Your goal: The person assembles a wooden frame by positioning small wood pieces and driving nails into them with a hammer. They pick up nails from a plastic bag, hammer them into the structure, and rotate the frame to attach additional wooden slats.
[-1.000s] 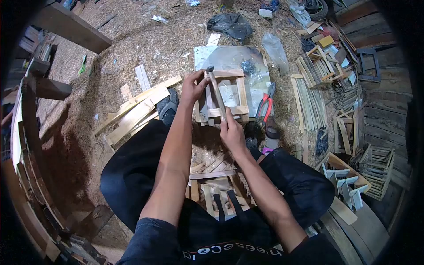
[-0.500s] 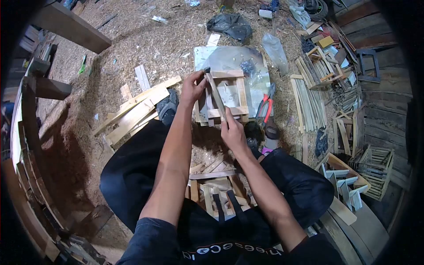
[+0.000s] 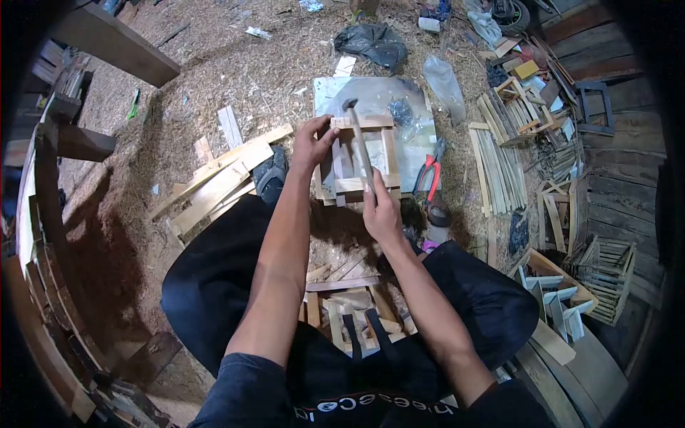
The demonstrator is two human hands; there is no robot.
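A hammer [image 3: 362, 146] is gripped near the end of its handle by my right hand [image 3: 383, 216]. Its dark head is over the far edge of a small wooden frame [image 3: 389, 151], tilted across it. My left hand [image 3: 311, 145] closes its fingers on the far left corner of that frame; whether a nail is between the fingertips is too small to tell. Beneath the frame lies a pale, stained board [image 3: 335, 89]. Red-handled pliers [image 3: 429, 175] rest at the board's right edge.
Loose wooden strips [image 3: 228, 175] lie to the left, and a bundle of slats [image 3: 499, 171] to the right. Small wooden crates [image 3: 514, 110] stand at the far right. A black plastic bag [image 3: 371, 44] sits beyond the board, on shavings-covered ground.
The hammer head has risen away from my left fingertips and shifted right. My right hand has moved slightly right and nearer to me. My left hand stays at the frame's corner.
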